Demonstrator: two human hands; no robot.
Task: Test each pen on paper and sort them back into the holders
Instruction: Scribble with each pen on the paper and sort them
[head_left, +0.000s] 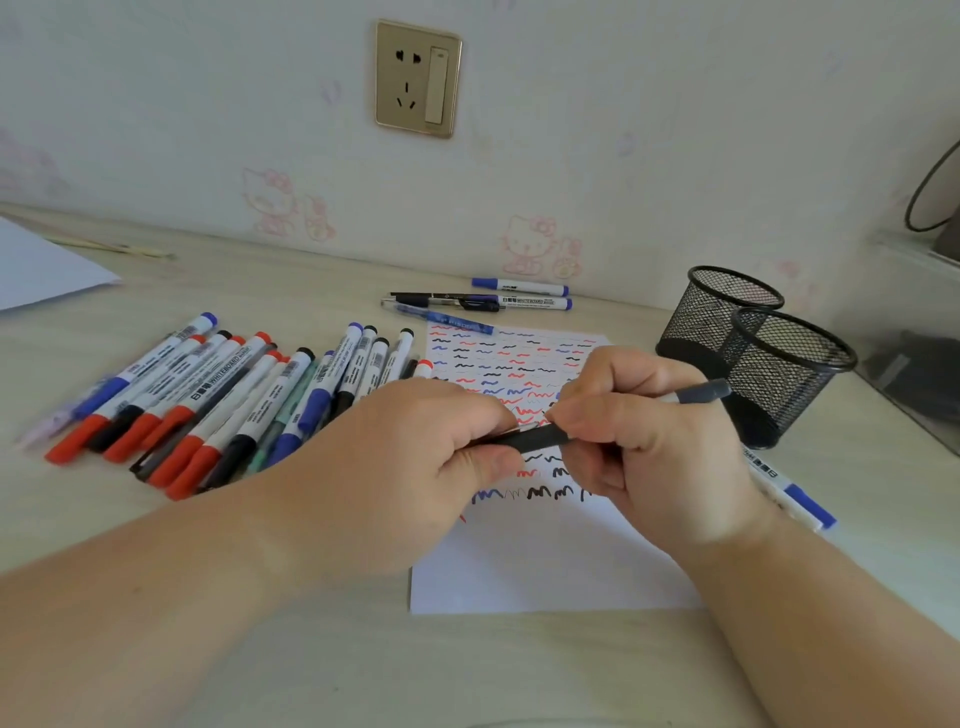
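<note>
Leftmost on the table (322, 665), a heap of markers (208, 400) lies fanned out, red, black and blue caps mostly toward the near left and the barrels running up to the far right. Just right of it, over the lower half of the paper (545, 566), the left hand (415, 457) comes in from the lower left with its back up and its fingers (483, 462) curled and clamped on a black pen cap (524, 439), which shows between the thumb and the knuckles. The cap's long axis runs nearly level, rising a little to the right.

Meeting it, the right hand (660, 447) enters from the lower right, wrist low, its fingers (582, 410) together and pinching the pen (698, 391) close to where the cap begins. The pen's grey rear end sticks out past the knuckles and points up and right, toward the two holders; its tip is hidden where the hands meet, so whether cap and pen are joined or just apart I cannot tell. Both hands hover just above the sheet, whose upper part is filled with red, blue and black squiggles.

Beyond the paper's far edge lie a few more pens (483, 301) close to the wall. Right of the paper stand two black mesh holders (748, 338), touching each other. One blue-capped marker (789, 486) lies by the right wrist.
</note>
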